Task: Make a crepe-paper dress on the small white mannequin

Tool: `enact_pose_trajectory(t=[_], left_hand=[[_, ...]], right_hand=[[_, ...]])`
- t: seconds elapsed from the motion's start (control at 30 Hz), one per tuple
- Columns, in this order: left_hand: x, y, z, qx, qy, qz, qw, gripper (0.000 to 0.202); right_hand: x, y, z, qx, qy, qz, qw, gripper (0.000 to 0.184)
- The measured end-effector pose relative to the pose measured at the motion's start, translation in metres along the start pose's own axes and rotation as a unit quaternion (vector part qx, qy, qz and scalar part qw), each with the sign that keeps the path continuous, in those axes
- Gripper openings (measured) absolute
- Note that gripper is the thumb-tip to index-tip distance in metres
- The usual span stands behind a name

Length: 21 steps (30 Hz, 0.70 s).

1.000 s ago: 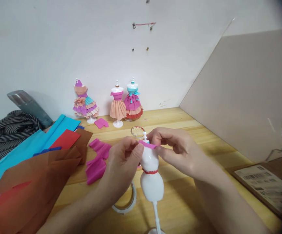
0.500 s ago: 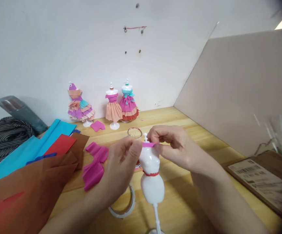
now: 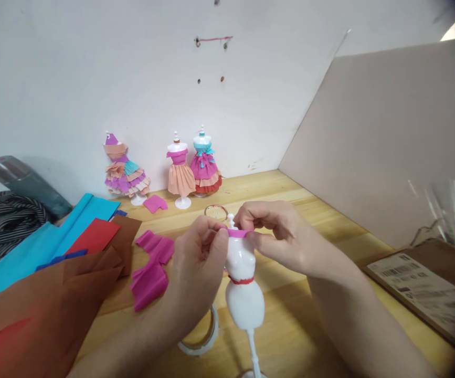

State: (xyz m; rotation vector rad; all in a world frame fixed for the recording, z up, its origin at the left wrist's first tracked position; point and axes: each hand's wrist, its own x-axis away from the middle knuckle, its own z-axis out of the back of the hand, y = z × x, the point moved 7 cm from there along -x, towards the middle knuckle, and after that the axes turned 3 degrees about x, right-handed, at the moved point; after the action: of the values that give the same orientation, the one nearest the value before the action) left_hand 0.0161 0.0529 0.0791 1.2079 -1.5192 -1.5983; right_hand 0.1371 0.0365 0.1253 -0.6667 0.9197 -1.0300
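Observation:
A small white dress form (image 3: pixel 244 304) stands upright on a thin stem, with a red band (image 3: pixel 241 281) round its waist. Across the front of its neck, a narrow pink strip (image 3: pixel 237 233) is stretched between my two hands. My left hand (image 3: pixel 201 260) pinches the strip's left end. My right hand (image 3: pixel 276 233) pinches the other end, close against the form's shoulder. Below my left hand lies a roll of tape (image 3: pixel 207 338), partly hidden by the wrist. Crumpled pink paper (image 3: pixel 154 268) rests to the left.
Three dressed mini forms (image 3: pixel 182 176) stand by the wall at the back. Brown, red and blue paper sheets (image 3: pixel 50 294) cover the left, beside a striped cloth (image 3: pixel 7 226) and a bottle (image 3: pixel 22 178). A labelled package (image 3: pixel 420 294) lies at the right. Behind my hands is a ring (image 3: pixel 216 212).
My left hand has shifted slightly along the strip, and more of its pink end shows at the fingertips. Both hands stay at the neck; the whole view has moved a little.

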Motion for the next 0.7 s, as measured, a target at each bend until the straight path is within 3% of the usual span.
enact_pose_trajectory(t=[0.17,0.4,0.7], left_hand=[[0.001,-0.002,0.004,-0.02,0.03,-0.018,0.999,0.014],[0.004,0.003,0.003,-0.049,0.043,-0.052,0.997,0.018],[0.01,0.008,0.0,-0.042,0.041,-0.077,0.995,0.022]], right_hand=[[-0.001,0.001,-0.001,-0.001,0.001,0.0,1.0,0.014],[0.001,0.003,0.002,-0.023,0.024,-0.027,0.999,0.015],[0.0,-0.005,0.005,-0.036,0.028,-0.011,0.999,0.019]])
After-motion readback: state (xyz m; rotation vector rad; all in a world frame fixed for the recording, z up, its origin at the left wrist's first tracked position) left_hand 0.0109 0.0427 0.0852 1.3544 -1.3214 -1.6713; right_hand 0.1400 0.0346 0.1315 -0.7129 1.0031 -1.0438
